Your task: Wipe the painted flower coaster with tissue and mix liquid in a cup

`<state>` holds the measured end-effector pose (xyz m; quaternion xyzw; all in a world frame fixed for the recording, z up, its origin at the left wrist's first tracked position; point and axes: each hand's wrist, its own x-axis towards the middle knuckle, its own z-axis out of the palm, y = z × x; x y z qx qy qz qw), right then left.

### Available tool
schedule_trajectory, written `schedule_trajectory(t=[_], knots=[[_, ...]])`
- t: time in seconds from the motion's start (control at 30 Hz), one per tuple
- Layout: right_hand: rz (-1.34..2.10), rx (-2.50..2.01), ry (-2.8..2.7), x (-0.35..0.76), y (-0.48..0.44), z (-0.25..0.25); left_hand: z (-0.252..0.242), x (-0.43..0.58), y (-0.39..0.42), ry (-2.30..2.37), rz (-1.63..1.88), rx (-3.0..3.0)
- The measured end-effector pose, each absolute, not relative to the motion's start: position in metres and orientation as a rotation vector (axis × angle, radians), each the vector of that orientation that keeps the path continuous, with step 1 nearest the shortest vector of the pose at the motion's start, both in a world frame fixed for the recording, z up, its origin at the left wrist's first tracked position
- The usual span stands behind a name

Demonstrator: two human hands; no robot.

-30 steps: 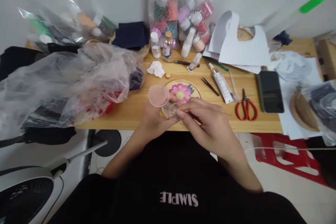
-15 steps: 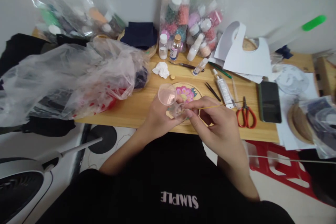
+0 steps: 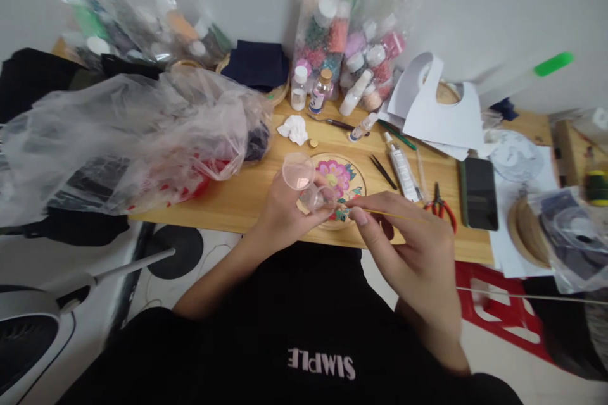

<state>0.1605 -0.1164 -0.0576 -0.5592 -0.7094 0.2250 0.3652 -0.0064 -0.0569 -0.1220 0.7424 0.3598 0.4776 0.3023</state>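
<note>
My left hand is closed around a small clear plastic cup, whose round clear lid stands up at its far side. Between the thumb and fingers of my right hand is a thin yellow-handled brush. Its tip is close to the cup's right side and too small to make out clearly. Beneath and behind the cup, a round hoop with a pink flower design lies on the wooden table, partly covered by my hands.
Tweezers, a white tube and red-handled scissors lie to the right, with a phone beyond. Small bottles and crumpled tissue are behind. Plastic wrapping covers the left side.
My right hand has moved right with the brush, away from the cup's mouth. My left hand keeps hold of the cup, and the view has shifted slightly.
</note>
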Motion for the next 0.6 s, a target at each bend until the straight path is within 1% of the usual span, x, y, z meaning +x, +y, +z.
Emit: schedule_trajectory(t=[0.27,0.5,0.6], knots=[[0.546,-1.389,-1.893,0.1585,-0.1181,-0.0596,-0.1239,-0.0072,-0.0585,1.024,1.233,2.000],[0.827,-1.348,-1.592,0.1607,-0.1211,-0.0640,-0.1247,-0.0065,-0.0567,0.964,1.296,2.022],[0.904,-1.356,-1.566,0.1611,-0.1220,-0.0624,-0.1245,-0.0066,-0.0572,0.960,1.261,2.003]])
